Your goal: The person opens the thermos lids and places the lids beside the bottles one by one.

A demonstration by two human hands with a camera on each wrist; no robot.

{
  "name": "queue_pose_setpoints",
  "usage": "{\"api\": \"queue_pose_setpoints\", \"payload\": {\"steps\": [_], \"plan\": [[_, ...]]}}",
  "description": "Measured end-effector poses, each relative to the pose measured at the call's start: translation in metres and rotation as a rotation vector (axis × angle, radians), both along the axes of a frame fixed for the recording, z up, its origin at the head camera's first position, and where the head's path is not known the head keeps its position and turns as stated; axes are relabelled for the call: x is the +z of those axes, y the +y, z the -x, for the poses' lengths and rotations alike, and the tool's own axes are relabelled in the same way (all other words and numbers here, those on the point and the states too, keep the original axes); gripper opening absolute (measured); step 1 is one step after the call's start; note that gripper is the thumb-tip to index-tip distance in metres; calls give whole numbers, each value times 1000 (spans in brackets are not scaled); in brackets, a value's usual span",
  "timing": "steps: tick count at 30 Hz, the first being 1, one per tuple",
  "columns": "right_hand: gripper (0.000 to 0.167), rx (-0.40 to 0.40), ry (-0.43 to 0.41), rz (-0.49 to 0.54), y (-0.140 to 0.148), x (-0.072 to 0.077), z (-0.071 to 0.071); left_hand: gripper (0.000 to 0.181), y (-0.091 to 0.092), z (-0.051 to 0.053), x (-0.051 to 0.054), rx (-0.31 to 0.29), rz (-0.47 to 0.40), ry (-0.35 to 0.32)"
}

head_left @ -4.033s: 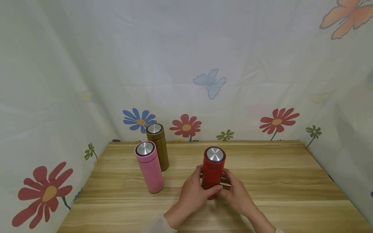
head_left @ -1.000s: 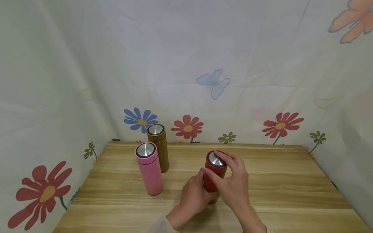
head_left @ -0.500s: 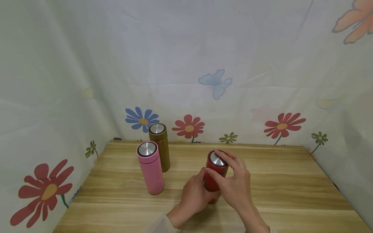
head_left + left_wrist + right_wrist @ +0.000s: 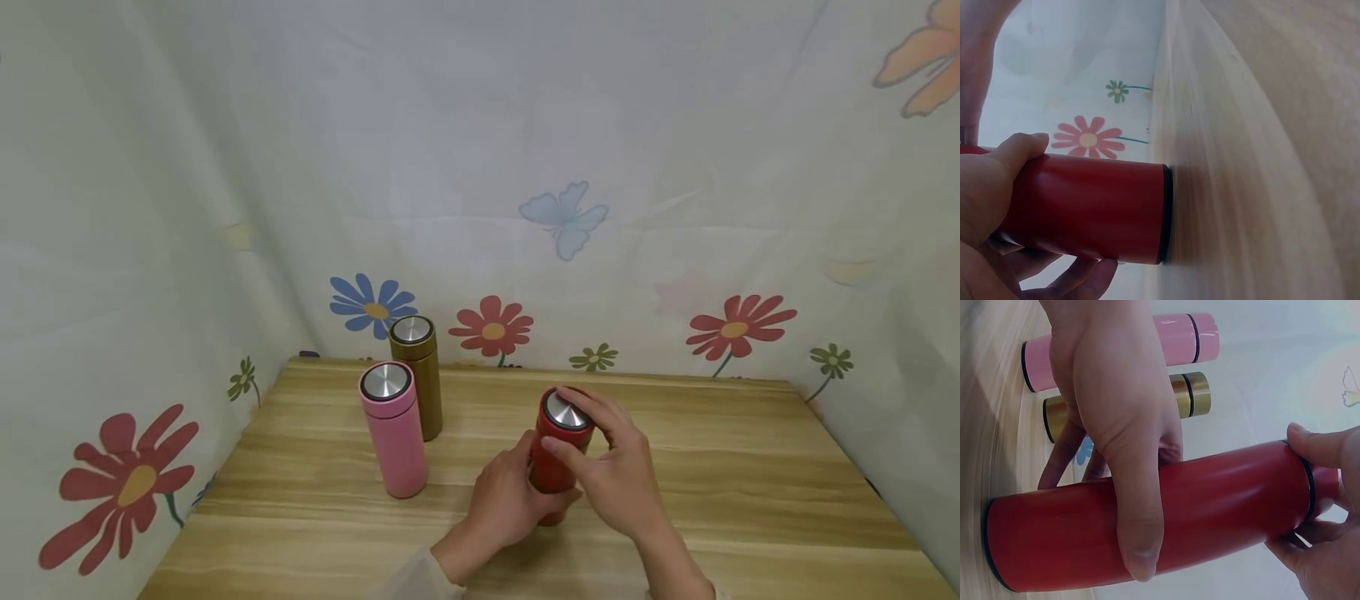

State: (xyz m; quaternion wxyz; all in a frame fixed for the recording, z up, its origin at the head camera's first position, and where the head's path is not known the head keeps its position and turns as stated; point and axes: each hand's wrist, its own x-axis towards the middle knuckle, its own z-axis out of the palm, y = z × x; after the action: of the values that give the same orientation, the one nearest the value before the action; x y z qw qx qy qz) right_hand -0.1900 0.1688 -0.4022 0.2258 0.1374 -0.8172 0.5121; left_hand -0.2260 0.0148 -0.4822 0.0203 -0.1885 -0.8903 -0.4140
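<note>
A red thermos [image 4: 553, 465] with a silver-topped lid stands upright on the wooden table, right of centre in the head view. My left hand [image 4: 510, 496] grips its body, the thumb [image 4: 1138, 531] lying across the front in the right wrist view. With my right hand [image 4: 618, 475] I hold the lid [image 4: 1327, 487] at the top, thumb on the near side and fingers over the far rim. The left wrist view shows the thermos's dark base [image 4: 1165, 215] resting on the tabletop. Part of its body is hidden behind my hands.
To the left stand a pink thermos [image 4: 397, 450] and, just behind it, a gold thermos [image 4: 427, 392], both upright with lids on. A floral curtain [image 4: 450, 150] encloses the wooden table [image 4: 720, 467] at the back and sides.
Four seconds ago both hands were around the red thermos's body; since then my right hand has moved up to its lid. Over the last second the hands shift only slightly, as the view also drifts.
</note>
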Motion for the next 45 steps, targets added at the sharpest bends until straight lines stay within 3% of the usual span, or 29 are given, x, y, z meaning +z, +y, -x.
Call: {"api": "queue_pose_setpoints", "payload": {"steps": [8,18,25,35,45], "plan": [[58,85,-27,15,4,2,0,65,1,0,1,-6,-14,10],[63,61,-42,0,4,5,-3,65,2,-1,1,2,9,26],[77,-45,-23,-28,1,7,-6,65,4,-1,1,4,17,33],[79,-245,20,-100,-10,11,-11,66,7,0,3,15,34,17],[73,-431,68,-225,-31,11,-8,73,4,0,2,39,37,-90]]}}
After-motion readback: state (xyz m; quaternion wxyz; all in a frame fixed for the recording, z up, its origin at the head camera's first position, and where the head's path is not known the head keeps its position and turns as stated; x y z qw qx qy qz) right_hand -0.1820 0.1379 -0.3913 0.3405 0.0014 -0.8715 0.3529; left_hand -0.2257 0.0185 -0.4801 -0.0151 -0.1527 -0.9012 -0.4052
